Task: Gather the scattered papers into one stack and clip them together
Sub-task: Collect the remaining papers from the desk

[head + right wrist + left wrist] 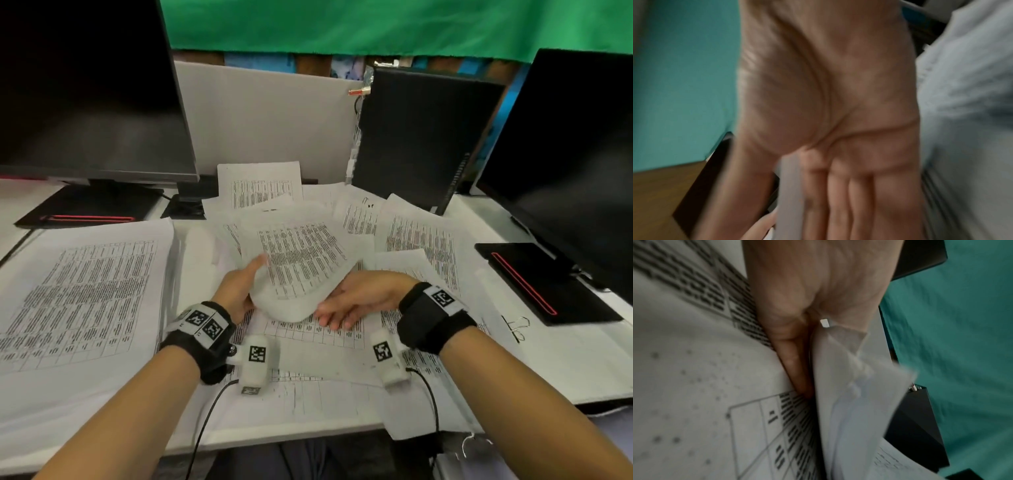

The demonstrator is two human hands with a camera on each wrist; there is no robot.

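Paper, thin and limp: best gripped by the edge. Left hand [239, 291] grasping a sagging bundle of sheets [301, 263] above the desk; right hand [356, 301] flat, fingers straight, beneath. Binder clip [517, 327] lying rightward; scattered sheets [421, 236] beyond.

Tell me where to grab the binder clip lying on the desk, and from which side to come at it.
Take the binder clip by its two wire handles, which lie flat and splayed on the papers. Probably come from above with the right hand, the nearer one; its fingers are straight and hold nothing. The clip's body is too small to make out.
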